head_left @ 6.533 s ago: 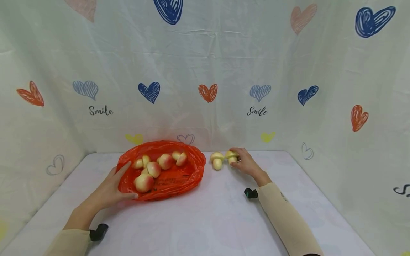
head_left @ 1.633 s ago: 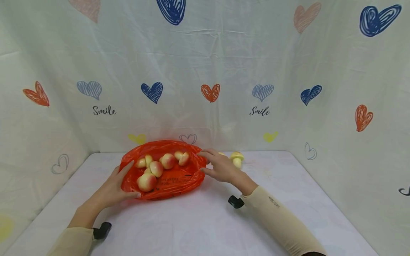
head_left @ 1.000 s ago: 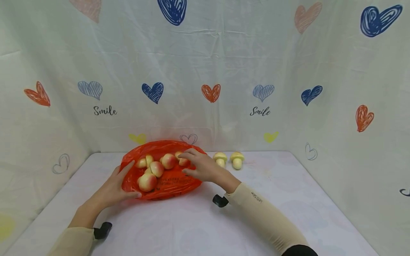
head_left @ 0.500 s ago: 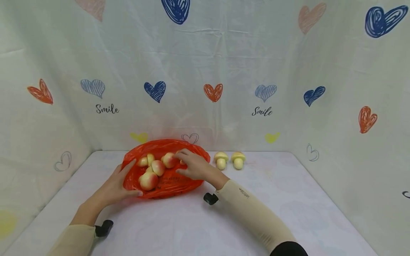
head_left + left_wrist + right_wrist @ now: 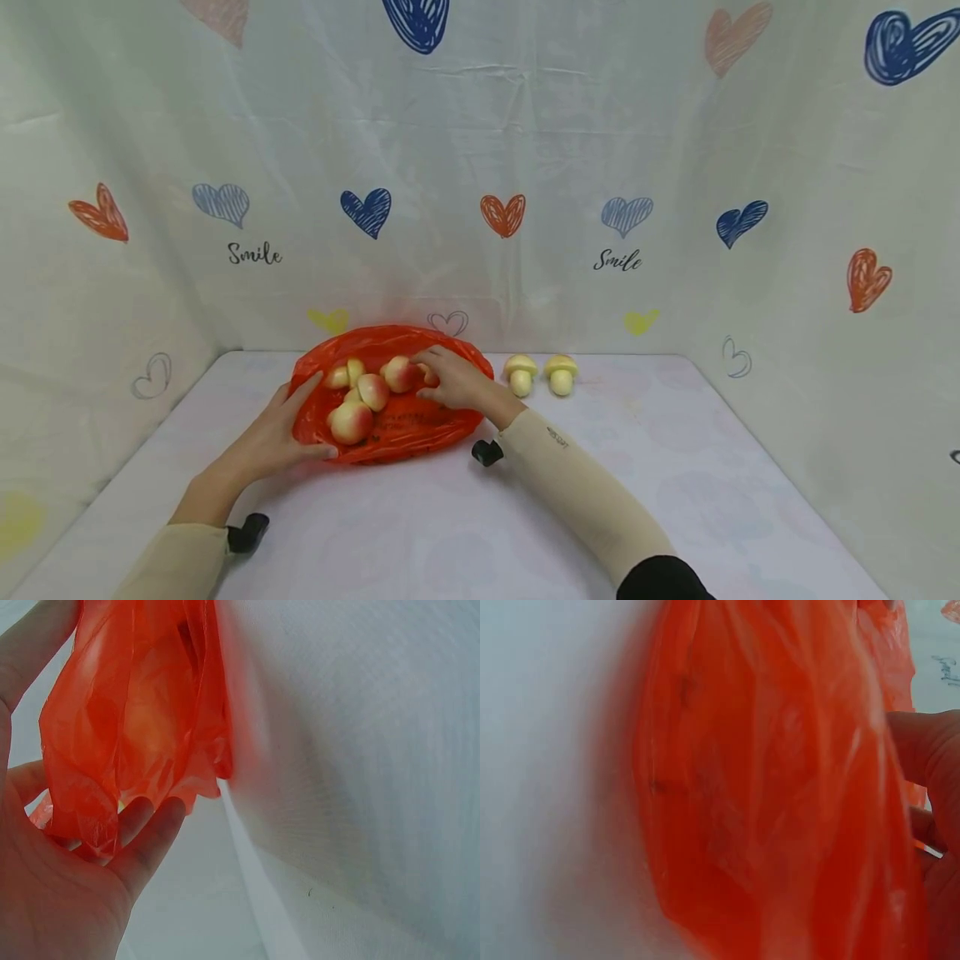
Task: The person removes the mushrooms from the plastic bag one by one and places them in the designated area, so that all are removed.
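A red plastic bag lies spread with its mouth up, toward the back of the table. My left hand holds its left side, thumb along the front rim; the left wrist view shows fingers cupped about the film. My right hand is inside the mouth at the right, fingers curved round a toy mushroom with a pinkish cap, mostly hidden by them. Beside it lie toy mushrooms with red-blushed caps and a plain yellow one. The bag's wall hides most of the right hand in the right wrist view.
Two yellow toy mushrooms stand side by side just right of the bag, near the back edge. The white-covered table extends in front. A pale curtain printed with hearts hangs behind and at both sides.
My right hand has gone left from the yellow mushrooms, over the bag's rim, and closed in on the mushroom at its right. My left hand keeps its place on the bag.
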